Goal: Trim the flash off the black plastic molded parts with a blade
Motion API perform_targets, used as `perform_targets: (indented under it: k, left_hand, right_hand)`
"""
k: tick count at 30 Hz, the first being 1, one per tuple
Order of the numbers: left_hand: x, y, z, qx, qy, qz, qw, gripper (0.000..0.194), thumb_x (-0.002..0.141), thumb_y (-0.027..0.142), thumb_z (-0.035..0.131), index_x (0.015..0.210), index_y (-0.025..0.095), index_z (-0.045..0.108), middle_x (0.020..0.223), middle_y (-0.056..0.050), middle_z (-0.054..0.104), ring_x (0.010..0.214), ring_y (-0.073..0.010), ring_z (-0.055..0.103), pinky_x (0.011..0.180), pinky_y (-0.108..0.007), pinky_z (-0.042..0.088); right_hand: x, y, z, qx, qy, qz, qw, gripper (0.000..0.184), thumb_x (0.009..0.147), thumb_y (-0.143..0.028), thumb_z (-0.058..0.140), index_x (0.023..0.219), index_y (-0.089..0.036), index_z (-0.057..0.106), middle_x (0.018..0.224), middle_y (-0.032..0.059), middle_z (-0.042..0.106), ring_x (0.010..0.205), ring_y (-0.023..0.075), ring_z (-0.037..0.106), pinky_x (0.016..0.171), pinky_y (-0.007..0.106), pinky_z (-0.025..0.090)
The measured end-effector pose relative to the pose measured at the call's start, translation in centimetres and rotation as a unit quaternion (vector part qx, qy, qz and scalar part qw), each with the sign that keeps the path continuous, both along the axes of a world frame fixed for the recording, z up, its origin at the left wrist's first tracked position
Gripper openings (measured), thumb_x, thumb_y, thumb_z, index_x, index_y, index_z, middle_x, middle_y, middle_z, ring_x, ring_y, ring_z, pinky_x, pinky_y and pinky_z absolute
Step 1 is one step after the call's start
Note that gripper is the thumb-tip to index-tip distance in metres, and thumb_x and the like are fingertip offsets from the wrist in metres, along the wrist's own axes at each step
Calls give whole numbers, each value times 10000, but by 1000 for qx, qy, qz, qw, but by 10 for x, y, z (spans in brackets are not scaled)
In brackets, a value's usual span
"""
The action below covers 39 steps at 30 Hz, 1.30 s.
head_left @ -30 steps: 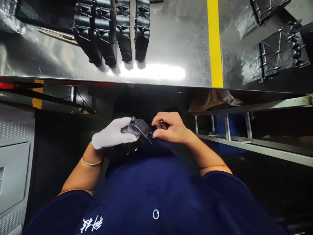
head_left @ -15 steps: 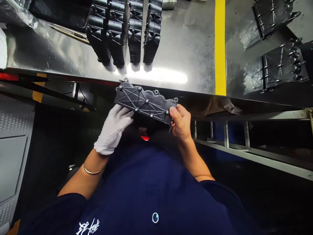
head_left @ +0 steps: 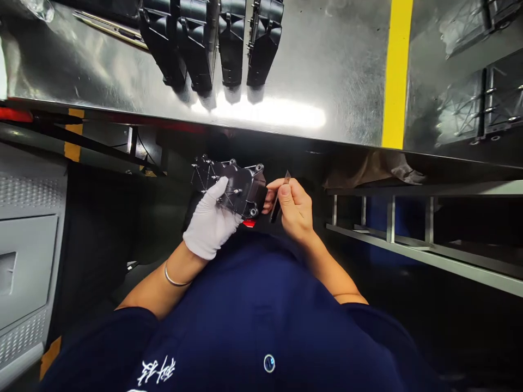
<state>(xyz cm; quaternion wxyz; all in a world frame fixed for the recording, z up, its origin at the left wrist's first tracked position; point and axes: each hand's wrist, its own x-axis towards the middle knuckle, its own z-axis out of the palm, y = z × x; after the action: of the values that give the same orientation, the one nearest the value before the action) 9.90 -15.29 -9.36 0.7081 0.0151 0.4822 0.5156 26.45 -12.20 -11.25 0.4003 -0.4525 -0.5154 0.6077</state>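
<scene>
**Metal bench (head_left: 335, 65) ahead, black part (head_left: 245, 188) held short of its edge**

From the head view, the bench runs across beyond both your hands, shiny, with a yellow stripe (head_left: 396, 71) ahead and to the right of them. Four black housings (head_left: 232, 49) stand side by side on it, ahead of your left hand (head_left: 212, 226); ribbed pieces (head_left: 484, 109) lie well off beyond your right hand (head_left: 297, 209). A grey cabinet (head_left: 28, 239) is out past your left hand, a ladder-like metal frame (head_left: 408, 252) past your right.

Your gloved left hand grips the black part, thumb laid over its ribbed face, its end turned toward your right. Your bare right hand is closed on a slim pointed tool (head_left: 276, 209), pinched under the thumb with the tip up and clear of the part. Your right fingertips are just beside the part's end; you cannot tell here whether they touch.

As for progress, you have the part and the tool both in hand, and the work on this piece looks underway rather than finished. Which of its edges are done, and whether the four housings are completed or waiting, does not show.
</scene>
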Motion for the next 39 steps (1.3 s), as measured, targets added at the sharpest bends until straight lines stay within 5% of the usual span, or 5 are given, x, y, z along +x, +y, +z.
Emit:
perform_targets:
  k: [7, 13, 23, 33, 39]
  left_hand:
    - [4, 1, 7, -12, 7, 4, 1000, 201, 858, 372, 599, 977, 226, 670, 1251, -42, 681, 1369, -260, 474, 999, -387, 567]
    - [7, -4, 5, 32, 40, -65, 997, 172, 869, 379, 587, 916, 237, 672, 1148, -53, 711, 1358, -277, 486, 1045, -409, 535]
    - [8, -2, 9, -31, -11, -22, 999, 150, 878, 288, 558, 927, 222, 683, 1175, -60, 708, 1366, -272, 477, 1038, -397, 539]
    - [3, -13, 13, -43, -57, -24, 997, 112, 758, 239, 667, 859, 216, 711, 1003, -31, 767, 1142, -261, 666, 960, -340, 581]
    - [3, -12, 10, -36, -60, -8, 998, 133, 750, 249, 685, 866, 205, 731, 955, -20, 778, 1020, -237, 718, 950, -319, 588]
  right_hand:
    - [3, -1, -9, 102, -60, -45, 992, 408, 998, -539, 374, 1032, -196, 592, 595, -58, 478, 543, 85, 471, 543, 223, 414]
    - [2, 3, -8, 136, -75, -66, 986, 313, 917, -511, 552, 911, -200, 589, 725, -18, 578, 617, 101, 525, 588, 253, 445]
    - [4, 9, -7, 290, -65, -59, 953, 130, 873, -324, 650, 827, -204, 664, 734, 7, 632, 632, 119, 563, 551, 270, 452]
    - [13, 30, -25, 186, -60, -211, 958, 234, 866, -415, 664, 782, -198, 642, 676, -33, 603, 562, 79, 515, 575, 245, 465]
    - [9, 10, -7, 221, -39, -71, 972, 231, 890, -410, 641, 795, -200, 660, 692, -10, 629, 599, 99, 553, 548, 254, 454]
